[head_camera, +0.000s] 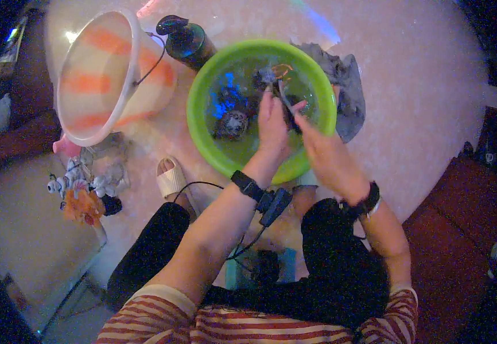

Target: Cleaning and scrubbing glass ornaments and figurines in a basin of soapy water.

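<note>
A bright green plastic basin (199,142) of water stands on the floor before me. My left hand (273,124) reaches over it, fingers closed around a dark item with a pale tip (267,75) whose kind is too blurred to tell. Close beside it, my right hand (324,148) grips a slim, grey-edged strip (286,96), perhaps a brush handle, slanting against the dark item. Motion blur softens the right fingers. In the basin's left half lie a dark piece with vivid blue patches (228,96) and a round, dark piece with a whitish top (233,122).
A white bucket with orange patches (95,81) lies tipped at the left. Behind the basin's left rim stands a dark pump bottle (191,43). Grey cloth (352,99) is bunched at the right. Several small toy figures (80,193) lie lower left. A cable plug (275,207) hangs near my left wrist.
</note>
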Available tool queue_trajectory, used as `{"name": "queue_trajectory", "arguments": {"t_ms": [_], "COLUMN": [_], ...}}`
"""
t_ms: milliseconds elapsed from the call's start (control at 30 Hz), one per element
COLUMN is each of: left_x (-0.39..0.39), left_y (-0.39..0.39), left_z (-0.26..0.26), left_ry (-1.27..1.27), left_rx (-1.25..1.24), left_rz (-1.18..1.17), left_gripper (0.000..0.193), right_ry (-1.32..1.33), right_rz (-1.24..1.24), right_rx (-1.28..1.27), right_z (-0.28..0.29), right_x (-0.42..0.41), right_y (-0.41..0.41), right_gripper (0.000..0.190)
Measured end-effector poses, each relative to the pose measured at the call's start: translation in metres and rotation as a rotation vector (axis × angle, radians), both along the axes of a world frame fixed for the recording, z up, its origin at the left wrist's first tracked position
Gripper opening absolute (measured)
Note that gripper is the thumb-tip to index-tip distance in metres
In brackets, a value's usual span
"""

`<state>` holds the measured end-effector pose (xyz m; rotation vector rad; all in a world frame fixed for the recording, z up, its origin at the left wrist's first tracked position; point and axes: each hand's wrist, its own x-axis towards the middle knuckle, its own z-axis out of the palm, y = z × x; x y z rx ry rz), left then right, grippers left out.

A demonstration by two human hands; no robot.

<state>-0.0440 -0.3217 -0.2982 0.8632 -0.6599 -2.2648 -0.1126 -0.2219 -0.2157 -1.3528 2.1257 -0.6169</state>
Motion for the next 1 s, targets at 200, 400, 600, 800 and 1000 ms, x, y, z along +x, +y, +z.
{"name": "queue_trajectory", "arguments": {"t_ms": [200,400,600,800,1000], "left_x": [0.003,0.006,0.009,0.026,0.030], "left_y": [0.000,0.001,0.008,-0.043,-0.036], "left_z": [-0.002,0.007,0.003,0.001,0.000], "left_ry": [-0.151,-0.042,-0.054,-0.131,-0.243], "left_rx": [-0.088,0.075,0.041,-0.012,-0.081], "left_rz": [-0.118,-0.088,-0.174,-0.280,-0.442], "left_gripper": [0.040,0.037,0.035,0.031,0.028], "right_ry": [-0.207,-0.169,-0.310,-0.142,-0.111], "right_rz": [-0.087,-0.086,-0.171,-0.066,-0.074], "right_rx": [0.316,0.047,0.104,0.019,0.231], "right_z": [0.022,-0.001,0.003,0.017,0.021], "right_x": [-0.009,-0.002,-0.009,-0.003,-0.017], "right_y": [-0.016,-0.001,-0.006,0.007,-0.013], "right_gripper": [0.039,0.038,0.039,0.039,0.039]}}
